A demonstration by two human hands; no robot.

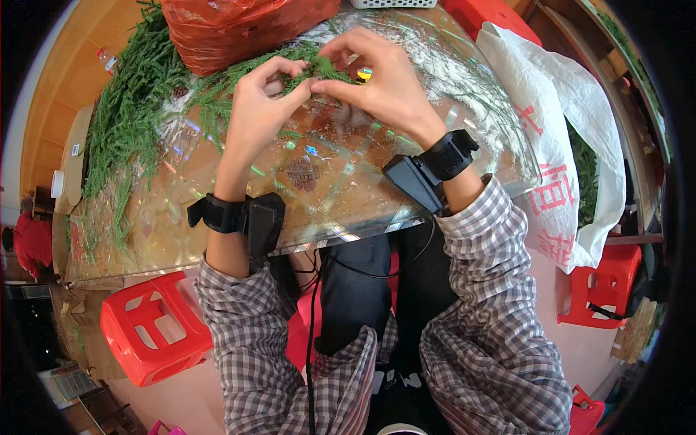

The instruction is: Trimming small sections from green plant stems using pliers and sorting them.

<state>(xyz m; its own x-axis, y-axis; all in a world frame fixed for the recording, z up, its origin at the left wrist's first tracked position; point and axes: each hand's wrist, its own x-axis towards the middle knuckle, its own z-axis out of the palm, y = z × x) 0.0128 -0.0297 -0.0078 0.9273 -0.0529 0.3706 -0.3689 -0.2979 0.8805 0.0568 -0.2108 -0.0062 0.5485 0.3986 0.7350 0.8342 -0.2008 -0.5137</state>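
Note:
Over the far part of the table, my left hand (262, 105) and my right hand (388, 81) meet at a small green evergreen sprig (326, 70). Thumb and fingers of each hand are closed in a pinch on it. What exactly lies between the fingertips is partly hidden. A small yellow thing (365, 75) shows just behind the fingers of my right hand. Left of my hands lies a large heap of long green evergreen branches (130, 109), and more loose green strands spread behind and below the sprig.
A full red plastic bag (239, 32) stands behind my left hand. White powder (428, 54) covers parts of the glass-topped table (348, 188). A white woven sack (547, 109) holding greenery hangs at the right edge. Red stools (152, 330) stand on both sides.

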